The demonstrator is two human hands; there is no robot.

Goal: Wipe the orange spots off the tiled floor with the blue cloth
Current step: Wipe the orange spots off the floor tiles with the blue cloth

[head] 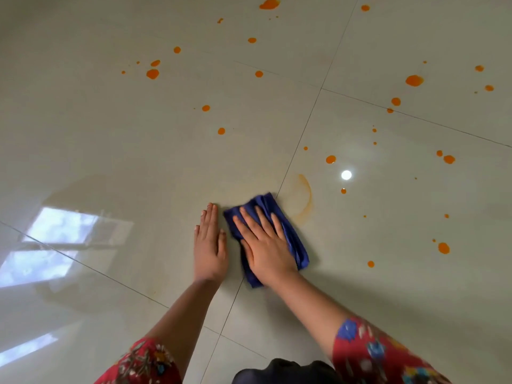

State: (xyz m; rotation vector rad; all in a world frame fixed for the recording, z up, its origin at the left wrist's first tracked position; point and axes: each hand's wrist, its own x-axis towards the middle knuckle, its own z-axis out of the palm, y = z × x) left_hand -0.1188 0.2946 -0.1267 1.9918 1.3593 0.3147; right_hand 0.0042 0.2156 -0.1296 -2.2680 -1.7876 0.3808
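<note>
Nearest my lens is a dark rounded shape point(285, 371) at the bottom edge; I cannot tell what it is. On either side of it I see short red sleeves point(379, 356) printed with flowers, and two bare forearms reaching forward over the floor point(110, 134).

My right hand point(266, 248) lies flat on the cloth point(293, 239), palm down, fingers spread and extended; it presses rather than grasps, nothing curled around the fabric. That cloth is deep blue, soft and folded into a rumpled oblong with creases running along its length, and it sits on a grout line where two tiles meet. My left hand point(209, 245) rests just beside it, also flat and open, fingers together, palm on bare tile, holding nothing.

I see large, glossy, pale grey tiles with thin dark joints; they mirror a window at the left and a round lamp glare. Just beyond the cloth curves a faint orange smear point(306, 198), thin and arc-shaped. Farther out, orange spots point(414, 80) lie scattered, round and wet-looking, from specks to blobs, well apart from the hands.
</note>
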